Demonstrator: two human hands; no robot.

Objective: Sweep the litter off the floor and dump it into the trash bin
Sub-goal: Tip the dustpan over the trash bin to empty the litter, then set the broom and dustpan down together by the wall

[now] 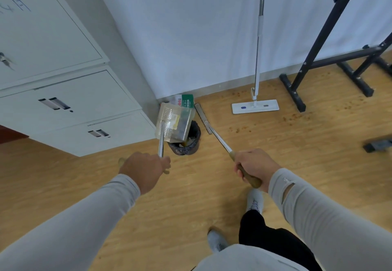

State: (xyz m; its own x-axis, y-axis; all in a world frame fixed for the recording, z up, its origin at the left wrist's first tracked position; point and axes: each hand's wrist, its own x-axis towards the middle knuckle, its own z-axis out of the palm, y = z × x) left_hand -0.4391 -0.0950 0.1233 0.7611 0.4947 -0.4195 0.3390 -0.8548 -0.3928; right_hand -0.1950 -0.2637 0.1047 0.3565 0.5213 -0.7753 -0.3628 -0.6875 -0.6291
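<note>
Head-worn view, downward, facing corner floor (191, 186)

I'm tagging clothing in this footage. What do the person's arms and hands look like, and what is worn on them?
Both arms wear long, close-fitting light grey sleeves reaching the wrists. The right sleeve has a slit-like tear in the forearm and a small pale mark nearer the cuff. The left sleeve looks plain. The left hand and right hand are bare: no gloves, and no rings or watch visible.

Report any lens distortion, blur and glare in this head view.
Head view: wide-angle bending curves the cabinet and the mop handle; the black object at the right edge is smeared; the metal dustpan over the trash bin catches bright glare; lighting is otherwise soft, with faint shadows.
</note>
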